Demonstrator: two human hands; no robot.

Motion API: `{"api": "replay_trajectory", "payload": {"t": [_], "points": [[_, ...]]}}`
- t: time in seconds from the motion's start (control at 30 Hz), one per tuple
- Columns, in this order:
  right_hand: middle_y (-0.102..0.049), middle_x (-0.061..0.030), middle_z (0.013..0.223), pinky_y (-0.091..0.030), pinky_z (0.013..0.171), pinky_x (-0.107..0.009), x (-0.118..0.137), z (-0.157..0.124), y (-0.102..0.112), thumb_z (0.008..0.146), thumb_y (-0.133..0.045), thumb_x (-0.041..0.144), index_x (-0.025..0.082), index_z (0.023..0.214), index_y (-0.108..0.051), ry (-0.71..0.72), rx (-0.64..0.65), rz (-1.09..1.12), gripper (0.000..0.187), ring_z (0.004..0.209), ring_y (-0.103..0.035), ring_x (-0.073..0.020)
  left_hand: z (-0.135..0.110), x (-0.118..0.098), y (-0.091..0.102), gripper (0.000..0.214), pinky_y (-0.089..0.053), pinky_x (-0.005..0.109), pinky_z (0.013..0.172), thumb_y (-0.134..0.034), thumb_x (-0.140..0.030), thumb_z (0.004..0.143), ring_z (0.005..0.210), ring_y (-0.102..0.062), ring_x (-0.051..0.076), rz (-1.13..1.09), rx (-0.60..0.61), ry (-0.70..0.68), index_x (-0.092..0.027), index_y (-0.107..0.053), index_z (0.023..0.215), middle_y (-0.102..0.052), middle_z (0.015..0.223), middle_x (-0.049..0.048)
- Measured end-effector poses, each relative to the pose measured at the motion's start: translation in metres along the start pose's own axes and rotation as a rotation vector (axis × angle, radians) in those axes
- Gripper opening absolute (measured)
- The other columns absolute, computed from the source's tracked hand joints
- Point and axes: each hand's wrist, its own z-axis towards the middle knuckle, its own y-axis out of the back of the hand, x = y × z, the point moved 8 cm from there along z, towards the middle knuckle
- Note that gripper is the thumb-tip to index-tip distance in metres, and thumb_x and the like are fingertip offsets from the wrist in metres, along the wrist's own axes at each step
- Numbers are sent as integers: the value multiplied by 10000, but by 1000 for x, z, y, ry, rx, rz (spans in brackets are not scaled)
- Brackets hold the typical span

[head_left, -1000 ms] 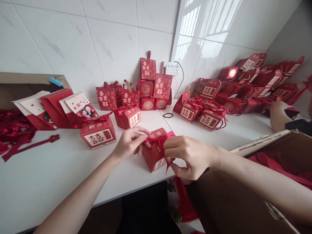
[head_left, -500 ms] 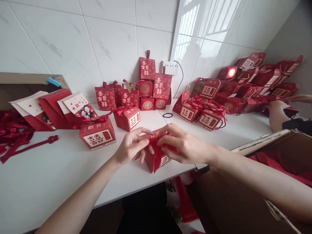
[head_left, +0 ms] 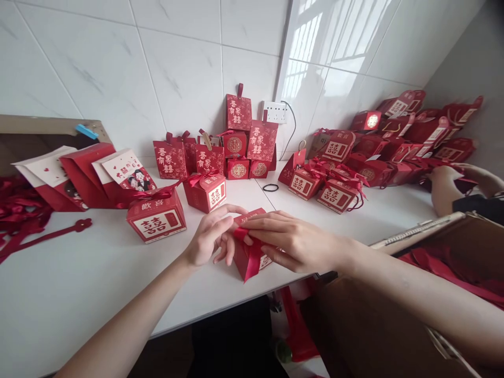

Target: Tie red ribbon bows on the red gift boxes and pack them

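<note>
A small red gift box (head_left: pixel 241 257) with gold and white lettering rests near the front edge of the white table, with a red satin ribbon (head_left: pixel 254 257) across its top. One ribbon end hangs down the near corner. My left hand (head_left: pixel 212 236) is at the box's left side, its curved fingers closing on the ribbon at the knot area. From the right, my right hand (head_left: pixel 293 239) reaches over the box top, fingers pressed together on the ribbon. The knot itself is mostly hidden under the fingers.
Ribboned red boxes (head_left: pixel 155 218) and paper bags (head_left: pixel 124 170) stand to the left, beside loose ribbons (head_left: pixel 23 205). More boxes (head_left: pixel 338 194) are piled at right, where another person's hand (head_left: pixel 444 181) reaches. An open carton (head_left: pixel 354 315) adjoins the table edge.
My right hand's fingers have flattened and come down over the box top, shifting slightly left. The raised ribbon there is lower. At right, the other person's hands have moved at the pile.
</note>
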Motion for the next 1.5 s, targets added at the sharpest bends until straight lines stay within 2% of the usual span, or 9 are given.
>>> {"api": "replay_trajectory", "payload": {"t": [0.17, 0.3, 0.43, 0.6, 0.77, 0.93, 1.03, 1.23, 1.5], "points": [[-530, -177, 1247, -400, 1001, -398, 1, 0, 0, 863, -422, 134, 68, 1219, -480, 8, 9, 8, 366, 1213, -451, -217, 0, -7, 27, 290, -284, 164, 243, -533, -399, 769, 334, -517, 96, 147, -296, -74, -169, -470, 933, -657, 725, 22], [-554, -180, 1192, -420, 954, -383, 1, 0, 4, 844, -430, 123, 65, 1167, -521, 18, -25, -10, 340, 1148, -487, -219, -4, -17, 33, 224, -314, 175, 304, -547, -360, 771, 424, -502, 68, 293, -387, -184, -163, -512, 873, -614, 786, 23], [-558, -151, 1101, -426, 863, -382, 7, -2, 8, 801, -518, 176, 113, 1038, -604, 43, -40, -84, 260, 990, -520, -223, -10, -34, 20, 172, -473, 251, 608, -513, -305, 808, 705, -567, 130, 569, -361, -409, -162, -586, 869, -605, 875, 55], [-566, -92, 871, -406, 735, -317, 19, -1, -5, 870, -485, 216, 114, 941, -610, 133, 75, -249, 176, 789, -502, -173, -12, -38, -7, 212, -420, 377, 926, -497, -229, 825, 1054, -527, 207, 775, -146, -581, -195, -596, 1008, -609, 1077, 74], [-517, -29, 680, -322, 594, -264, 23, 2, -11, 904, -377, 88, 136, 685, -534, 183, 56, -375, 273, 601, -408, -122, -7, -28, -17, 188, -393, 352, 956, -512, -239, 834, 1037, -542, 185, 891, -93, -512, -202, -612, 989, -634, 1048, 52], [-477, -11, 659, -273, 556, -263, 25, 1, -13, 883, -381, 89, 155, 664, -484, 206, 31, -360, 251, 560, -344, -120, 5, -23, -8, 256, -429, 306, 876, -407, -355, 881, 957, -568, 166, 810, -154, -267, -199, -603, 935, -640, 972, 31], [-466, -6, 647, -268, 554, -263, 24, 0, -16, 863, -392, 82, 161, 655, -474, 192, 58, -336, 237, 554, -328, -121, 16, -24, -6, 224, -443, 296, 818, -455, -369, 844, 895, -578, 170, 868, -170, -151, -201, -603, 841, -643, 908, 19], [-477, -1, 640, -276, 544, -267, 20, -1, -22, 853, -384, 81, 169, 661, -477, 154, 109, -288, 230, 543, -322, -125, 24, -28, -14, 79, -443, 297, 775, -583, -281, 720, 855, -570, 176, 1048, -169, -109, -207, -610, 712, -626, 852, 6], [-505, -3, 645, -315, 553, -261, 17, 2, -24, 812, -395, 84, 171, 688, -469, 134, 198, -177, 168, 544, -356, -121, 24, -21, -15, 88, -438, 324, 784, -544, -196, 704, 831, -551, 182, 1030, -251, -159, -189, -571, 621, -599, 803, 23]]}}
